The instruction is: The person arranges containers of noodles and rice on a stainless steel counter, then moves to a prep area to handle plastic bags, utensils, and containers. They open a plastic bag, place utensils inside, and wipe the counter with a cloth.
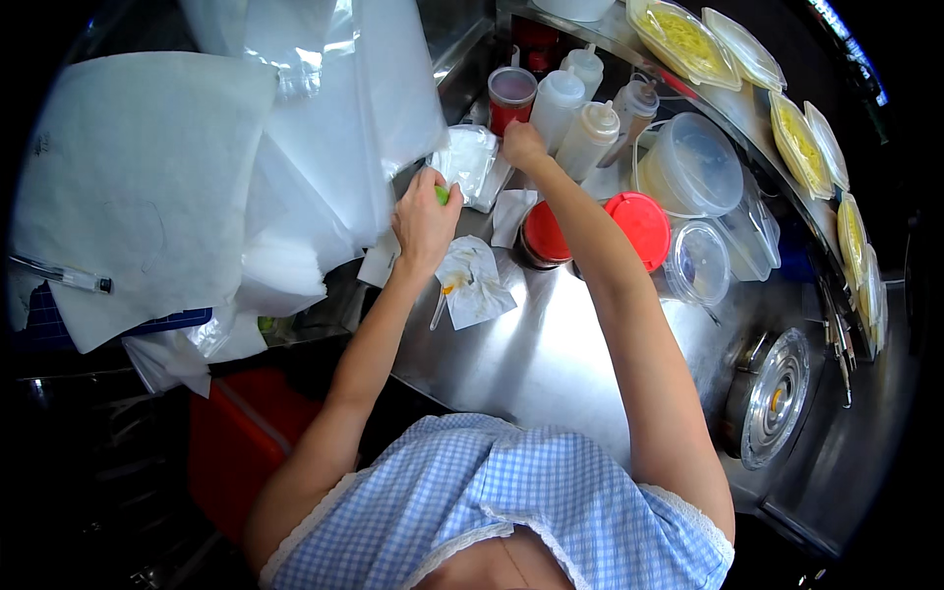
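Observation:
My left hand (424,221) is closed around a small green object (442,195), mostly covered by the fingers. Just past it lies a stack of white items in clear plastic wrappers (463,156). My right hand (524,145) reaches to the foot of a clear-lidded tub with red contents (510,110); its fingertips are partly hidden, so whether it grips anything is unclear. Close to that hand stand several squeeze bottles (559,99). Nearer me, a stained, crumpled paper napkin (478,291) lies beside a small clear plastic utensil (438,311).
Large plastic bags (324,140) and white sheets (140,169) cover the left, with a pen (66,276) on top. Red-lidded jars (639,230), a clear bucket (693,166) and a round metal lid (776,398) stand right. Food boxes (682,40) line the raised shelf.

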The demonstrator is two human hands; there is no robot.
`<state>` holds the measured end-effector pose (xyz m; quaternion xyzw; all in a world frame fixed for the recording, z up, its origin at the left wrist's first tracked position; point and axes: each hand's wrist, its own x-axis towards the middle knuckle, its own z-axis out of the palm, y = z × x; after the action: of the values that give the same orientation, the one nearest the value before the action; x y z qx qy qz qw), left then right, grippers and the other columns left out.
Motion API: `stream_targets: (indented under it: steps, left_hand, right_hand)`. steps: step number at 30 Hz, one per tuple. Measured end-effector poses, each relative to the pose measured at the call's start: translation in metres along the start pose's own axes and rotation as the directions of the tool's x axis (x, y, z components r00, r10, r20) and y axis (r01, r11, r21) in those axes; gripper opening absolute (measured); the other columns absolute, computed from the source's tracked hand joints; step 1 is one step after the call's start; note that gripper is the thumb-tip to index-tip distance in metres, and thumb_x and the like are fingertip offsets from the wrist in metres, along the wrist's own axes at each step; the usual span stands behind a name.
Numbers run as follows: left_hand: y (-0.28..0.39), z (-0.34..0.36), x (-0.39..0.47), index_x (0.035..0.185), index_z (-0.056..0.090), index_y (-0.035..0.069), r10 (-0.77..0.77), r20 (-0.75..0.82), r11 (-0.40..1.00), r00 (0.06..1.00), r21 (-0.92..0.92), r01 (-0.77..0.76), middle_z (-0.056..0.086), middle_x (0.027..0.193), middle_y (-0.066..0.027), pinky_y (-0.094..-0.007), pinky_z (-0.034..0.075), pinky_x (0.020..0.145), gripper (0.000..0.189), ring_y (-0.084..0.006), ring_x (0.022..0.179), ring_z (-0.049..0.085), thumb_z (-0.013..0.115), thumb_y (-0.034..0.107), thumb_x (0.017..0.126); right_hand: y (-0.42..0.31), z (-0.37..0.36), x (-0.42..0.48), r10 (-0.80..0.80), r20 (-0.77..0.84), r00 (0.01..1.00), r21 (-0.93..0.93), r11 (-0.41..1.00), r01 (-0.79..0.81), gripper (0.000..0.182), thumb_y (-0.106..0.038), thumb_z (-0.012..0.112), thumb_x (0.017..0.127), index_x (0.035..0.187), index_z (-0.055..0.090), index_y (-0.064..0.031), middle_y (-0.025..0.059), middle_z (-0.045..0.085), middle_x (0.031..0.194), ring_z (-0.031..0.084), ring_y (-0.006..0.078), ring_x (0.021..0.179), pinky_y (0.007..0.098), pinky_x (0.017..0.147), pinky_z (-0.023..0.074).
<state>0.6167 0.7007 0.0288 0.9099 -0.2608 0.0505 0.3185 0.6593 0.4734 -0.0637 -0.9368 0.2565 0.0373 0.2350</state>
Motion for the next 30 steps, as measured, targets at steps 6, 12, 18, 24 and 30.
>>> stream_targets:
  steps: [6,12,18,24,30]
  left_hand:
    - [-0.031,0.037,0.012,0.098,0.057,0.004,0.0,0.107,0.994,0.994,0.107,-0.012,0.064,0.098,-0.0161,-0.0507,0.048,0.074,0.029,-0.0401,0.089,0.063,0.068,0.026,0.083]
    - [-0.016,0.005,0.005,0.102,0.058,0.003,-0.026,0.213,0.995,0.977,0.098,0.005,0.064,0.1,-0.0175,-0.0508,0.049,0.076,0.032,-0.0406,0.093,0.063,0.067,0.027,0.083]
    - [-0.017,0.013,-0.004,0.106,0.056,0.001,-0.12,0.311,0.982,0.943,0.175,0.067,0.067,0.091,-0.024,-0.0509,0.05,0.076,0.04,-0.0418,0.086,0.065,0.067,0.032,0.082]
    - [-0.002,-0.002,0.006,0.131,0.049,0.007,-0.057,0.309,0.995,0.949,0.092,0.03,0.068,0.092,-0.0231,-0.0528,0.048,0.079,0.06,-0.0434,0.088,0.065,0.068,0.036,0.082]
    - [-0.031,0.011,0.014,0.14,0.044,0.009,-0.07,0.359,0.986,0.931,0.166,0.01,0.067,0.101,-0.0237,-0.0539,0.047,0.086,0.069,-0.042,0.098,0.063,0.068,0.037,0.082]
  right_hand:
    - [0.001,0.016,0.009,0.176,0.395,0.902,0.89,0.169,-0.423,0.027,-0.01,0.056,0.091,0.116,0.055,0.0015,0.0154,0.065,0.104,0.066,0.0313,0.095,0.0493,0.079,0.0571]
    - [0.023,0.01,0.002,0.039,0.155,0.987,0.238,0.968,-0.076,0.024,-0.01,0.054,0.084,0.103,0.065,0.0004,0.0193,0.068,0.1,0.068,0.0283,0.091,0.0423,0.075,0.0557]
    - [0.009,0.01,-0.038,-0.037,0.647,0.762,-0.337,0.882,0.329,0.024,-0.014,0.068,0.074,0.093,0.072,0.0004,0.0195,0.07,0.097,0.069,0.0277,0.089,0.0381,0.076,0.055]
    - [0.027,-0.011,-0.02,-0.135,0.445,0.885,-0.319,0.9,0.298,0.026,-0.019,0.064,0.078,0.094,0.072,0.0,0.0216,0.069,0.101,0.066,0.0341,0.096,0.0397,0.083,0.0528]
    - [-0.012,-0.089,-0.113,-0.248,-0.334,0.909,0.293,0.89,0.35,0.025,-0.015,0.055,0.087,0.105,0.053,0.0034,0.028,0.064,0.09,0.061,0.046,0.09,0.0473,0.078,0.0487]
